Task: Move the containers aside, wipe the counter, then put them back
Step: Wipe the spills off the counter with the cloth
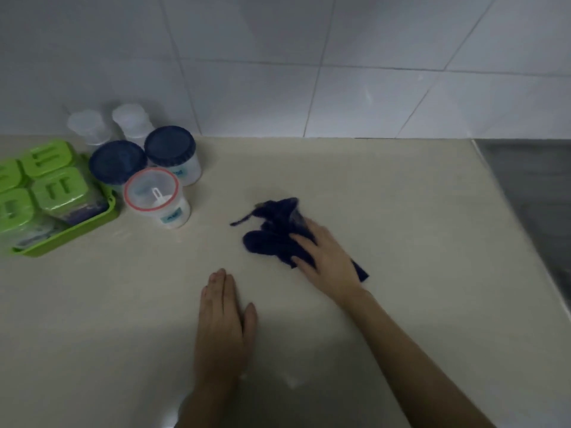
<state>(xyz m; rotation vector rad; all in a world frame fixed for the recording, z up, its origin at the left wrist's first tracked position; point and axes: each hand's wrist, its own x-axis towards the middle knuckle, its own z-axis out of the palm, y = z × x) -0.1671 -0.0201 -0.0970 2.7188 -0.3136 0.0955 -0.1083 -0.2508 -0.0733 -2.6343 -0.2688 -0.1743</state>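
Observation:
A crumpled dark blue cloth (pixel 272 230) lies on the beige counter (pixel 401 211) right of centre. My right hand (pixel 327 257) presses flat on the cloth's near right part, fingers spread over it. My left hand (pixel 224 316) rests palm down on the bare counter, fingers together, holding nothing. The containers stand grouped at the far left: two jars with dark blue lids (pixel 170 146) (pixel 118 160), a clear jar with a red rim (pixel 153 193), and two frosted white jars (pixel 133 117) (pixel 86 123) against the wall.
A green tray (pixel 92 222) with several green-lidded boxes sits at the left edge, touching the jars. A white tiled wall (pixel 309 72) backs the counter. A steel sink surface (pixel 531 174) borders the counter on the right.

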